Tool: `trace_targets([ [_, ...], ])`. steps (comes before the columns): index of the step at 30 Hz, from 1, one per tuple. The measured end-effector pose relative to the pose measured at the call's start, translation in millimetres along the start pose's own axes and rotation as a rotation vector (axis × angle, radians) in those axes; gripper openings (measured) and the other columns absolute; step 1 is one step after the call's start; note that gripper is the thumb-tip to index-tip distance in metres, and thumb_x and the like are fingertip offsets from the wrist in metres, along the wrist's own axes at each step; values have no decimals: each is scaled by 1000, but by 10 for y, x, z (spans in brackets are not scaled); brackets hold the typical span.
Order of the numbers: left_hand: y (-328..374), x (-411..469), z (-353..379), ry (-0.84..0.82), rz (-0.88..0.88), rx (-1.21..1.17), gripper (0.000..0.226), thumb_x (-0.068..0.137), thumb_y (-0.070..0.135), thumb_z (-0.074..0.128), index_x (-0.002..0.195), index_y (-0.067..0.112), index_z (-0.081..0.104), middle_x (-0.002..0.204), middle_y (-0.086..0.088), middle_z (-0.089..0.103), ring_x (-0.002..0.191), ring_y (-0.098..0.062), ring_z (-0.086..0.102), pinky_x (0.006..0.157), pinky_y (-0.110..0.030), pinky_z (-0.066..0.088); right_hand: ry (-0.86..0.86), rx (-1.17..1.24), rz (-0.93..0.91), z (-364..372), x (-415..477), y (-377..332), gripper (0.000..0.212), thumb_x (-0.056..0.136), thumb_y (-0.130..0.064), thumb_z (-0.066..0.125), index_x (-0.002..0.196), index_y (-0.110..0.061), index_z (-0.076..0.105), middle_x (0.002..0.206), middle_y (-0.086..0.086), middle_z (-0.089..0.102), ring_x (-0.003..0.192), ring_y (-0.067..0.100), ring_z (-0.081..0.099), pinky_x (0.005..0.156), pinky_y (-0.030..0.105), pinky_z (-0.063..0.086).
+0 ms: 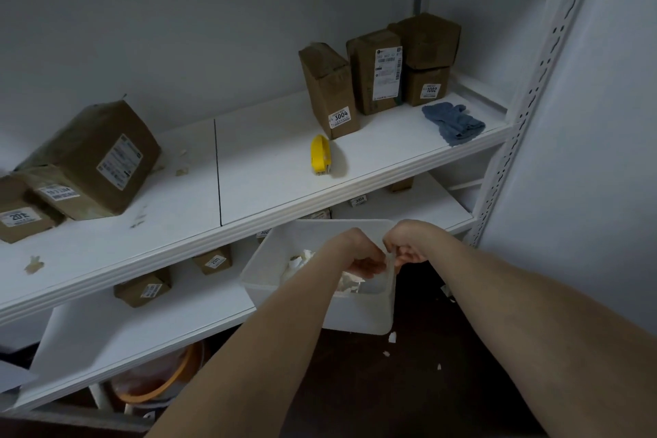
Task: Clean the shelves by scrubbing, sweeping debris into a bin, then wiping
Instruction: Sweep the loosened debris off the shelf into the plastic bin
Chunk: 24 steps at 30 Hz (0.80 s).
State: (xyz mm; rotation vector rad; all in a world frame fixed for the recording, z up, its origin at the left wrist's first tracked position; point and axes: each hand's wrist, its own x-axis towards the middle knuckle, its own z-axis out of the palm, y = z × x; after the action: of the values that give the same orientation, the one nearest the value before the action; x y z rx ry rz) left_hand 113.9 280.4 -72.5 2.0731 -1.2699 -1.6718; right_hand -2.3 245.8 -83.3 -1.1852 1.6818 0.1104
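Note:
A translucent white bin (270, 281) hangs in the air just below the front lip of the white shelf (277, 167), with pale paper scraps (298, 260) inside. My right hand (409, 245) grips the bin's right rim. My left hand (359, 252) is over the bin's inside, fingers curled near the same rim; whether it holds the rim or scraps is unclear. A yellow scrubbing brush (321, 155) lies on the shelf's middle. A blue cloth (453, 123) sits crumpled at the shelf's right end. Bits of debris (33, 265) lie on the left part of the shelf.
Brown cardboard boxes (377, 71) stand at the shelf's back right, and a bigger tilted box (92, 160) leans at the left. Smaller boxes sit on the lower shelf (149, 316). A white perforated upright (540, 82) bounds the right side. Scraps (391, 338) dot the dark floor.

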Motion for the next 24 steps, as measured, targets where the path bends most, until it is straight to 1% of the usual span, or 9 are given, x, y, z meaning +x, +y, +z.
trace_targets([
  [1, 10, -4, -71, 44, 20, 15, 10, 89, 5, 61, 79, 3, 59, 80, -12, 64, 62, -15, 59, 72, -30, 55, -5, 1, -1, 0, 1, -21, 10, 95, -6, 41, 91, 3, 45, 85, 24, 67, 24, 10, 47, 29, 12, 29],
  [2, 20, -2, -165, 111, 48, 35, 9, 88, 4, 59, 80, 2, 60, 83, -14, 64, 61, -16, 58, 71, -31, 55, -9, 4, -2, -8, -5, -50, 11, 95, -5, 40, 87, 2, 44, 85, 26, 67, 21, 9, 42, 27, 12, 26],
  [5, 20, -8, -465, 286, 108, 100, 13, 86, 2, 59, 96, -4, 67, 85, -16, 64, 59, -18, 57, 67, -32, 56, -17, -57, -15, -72, -40, -102, 21, 96, -7, 41, 78, 4, 45, 41, 18, 55, 16, 7, 25, 26, 10, 20],
  [7, 11, -60, -625, 310, 107, 71, 18, 84, -1, 62, 101, -6, 67, 80, -17, 64, 60, -20, 59, 71, -34, 57, -4, -148, -26, -129, -99, -166, 27, 97, -9, 41, 73, 4, 46, 29, 12, 45, 16, 7, 21, 28, 8, 18],
  [10, -11, -189, -626, 194, 77, -38, 19, 80, -4, 66, 99, -7, 65, 71, -15, 61, 55, -17, 61, 62, -29, 57, -6, -167, -47, -173, -143, -296, 24, 96, -10, 43, 76, 4, 46, 33, 13, 51, 17, 6, 19, 30, 8, 18],
  [13, -29, -268, -497, 86, 53, -91, 4, 84, -4, 62, 83, 0, 61, 69, -11, 57, 53, -13, 59, 54, -24, 56, -14, -158, -75, -154, -187, -427, 17, 93, -10, 45, 79, 0, 48, 38, 12, 56, 20, 5, 18, 33, 10, 20],
  [16, 16, -282, -569, 155, 83, -127, 6, 84, -3, 63, 80, 1, 60, 61, -10, 59, 52, -14, 59, 49, -24, 55, -21, -145, -113, -142, -207, -513, 17, 93, -12, 47, 79, -3, 51, 39, 10, 56, 23, 4, 19, 34, 12, 23],
  [18, 71, -296, -711, 229, 110, -145, 8, 82, -1, 66, 75, 0, 61, 55, -10, 60, 48, -14, 60, 54, -26, 57, -30, -128, -145, -153, -225, -573, 15, 92, -13, 47, 80, -3, 50, 38, 9, 55, 23, 4, 20, 34, 11, 24],
  [24, 324, -483, -1043, 351, 198, -198, 9, 88, 7, 62, 80, 3, 60, 71, -9, 60, 61, -13, 59, 61, -26, 55, -1, -103, -266, -252, -401, -894, 12, 90, -9, 45, 80, -4, 48, 34, 9, 50, 22, 6, 23, 34, 10, 22],
])
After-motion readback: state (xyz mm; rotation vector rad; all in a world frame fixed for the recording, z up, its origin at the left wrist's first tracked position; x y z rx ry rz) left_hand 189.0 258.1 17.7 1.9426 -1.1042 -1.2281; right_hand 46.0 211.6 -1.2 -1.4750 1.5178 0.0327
